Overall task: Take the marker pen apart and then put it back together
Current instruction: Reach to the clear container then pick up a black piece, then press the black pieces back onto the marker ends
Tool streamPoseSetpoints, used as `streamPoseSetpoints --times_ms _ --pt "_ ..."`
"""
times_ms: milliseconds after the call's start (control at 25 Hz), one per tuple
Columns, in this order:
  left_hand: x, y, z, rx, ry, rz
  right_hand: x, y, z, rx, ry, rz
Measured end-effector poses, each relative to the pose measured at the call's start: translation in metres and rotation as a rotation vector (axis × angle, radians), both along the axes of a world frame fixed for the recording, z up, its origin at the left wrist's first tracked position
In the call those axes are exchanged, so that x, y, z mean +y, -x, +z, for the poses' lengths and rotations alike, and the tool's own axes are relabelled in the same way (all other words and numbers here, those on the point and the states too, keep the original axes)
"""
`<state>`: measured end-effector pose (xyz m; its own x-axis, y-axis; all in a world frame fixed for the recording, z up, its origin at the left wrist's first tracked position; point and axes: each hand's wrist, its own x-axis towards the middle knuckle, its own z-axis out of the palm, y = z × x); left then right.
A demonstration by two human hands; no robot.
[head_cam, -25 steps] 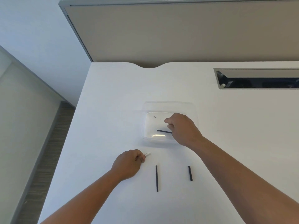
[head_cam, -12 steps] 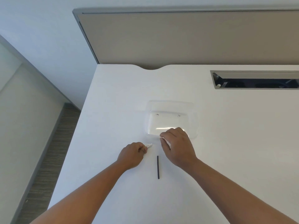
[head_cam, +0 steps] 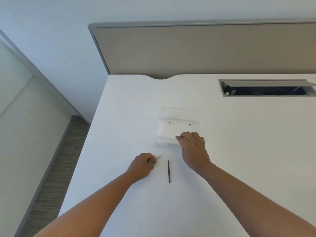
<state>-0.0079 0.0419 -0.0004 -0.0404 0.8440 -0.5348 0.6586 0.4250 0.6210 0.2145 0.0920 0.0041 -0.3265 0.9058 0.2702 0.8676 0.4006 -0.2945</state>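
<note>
While the left hand (head_cam: pixel 142 165) rests on the white desk (head_cam: pixel 239 159), its fingers are curled tight around a white marker barrel (head_cam: pixel 158 156). Only the barrel's short end pokes out past the knuckles, and it points away from the person and to the right, toward the clear tray (head_cam: pixel 179 117). A thin black rod (head_cam: pixel 169 171) lies loose on the desk between the two forearms, just right of the left hand. Its long axis runs nearly straight away from the person. The right hand (head_cam: pixel 193 149) is at the tray's near edge, palm down, with thumb and fingertips drawn together. Whether they pinch anything I cannot tell. A cable slot (head_cam: pixel 266 88) is set in the desk at the far right.
</note>
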Motion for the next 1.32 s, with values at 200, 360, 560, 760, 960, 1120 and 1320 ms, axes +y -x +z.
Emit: streamPoseSetpoints --times_ms 200,360,560,760,960,1120,1320 --pt "-0.005 0.004 0.002 -0.096 0.029 0.07 0.013 -0.001 -0.003 0.004 0.061 0.002" --pt "-0.004 0.005 0.001 -0.116 0.047 0.076 0.025 -0.001 -0.003 -0.023 0.059 0.043" --pt "-0.005 0.005 -0.002 -0.133 0.045 0.08 0.03 0.0 -0.003 -0.039 0.075 0.052" --pt "-0.005 0.005 -0.003 -0.135 0.036 0.08 0.023 0.0 -0.002 -0.018 -0.004 0.036" --pt "-0.006 0.004 -0.003 -0.139 0.035 0.097 -0.017 0.011 -0.002 0.116 0.108 0.03" --pt "-0.008 0.003 -0.002 -0.144 0.02 0.108 -0.044 0.023 -0.004 0.064 0.616 -0.086" --pt "-0.018 0.002 0.002 -0.198 0.019 0.137 -0.055 0.031 -0.01 0.022 0.774 -0.147"
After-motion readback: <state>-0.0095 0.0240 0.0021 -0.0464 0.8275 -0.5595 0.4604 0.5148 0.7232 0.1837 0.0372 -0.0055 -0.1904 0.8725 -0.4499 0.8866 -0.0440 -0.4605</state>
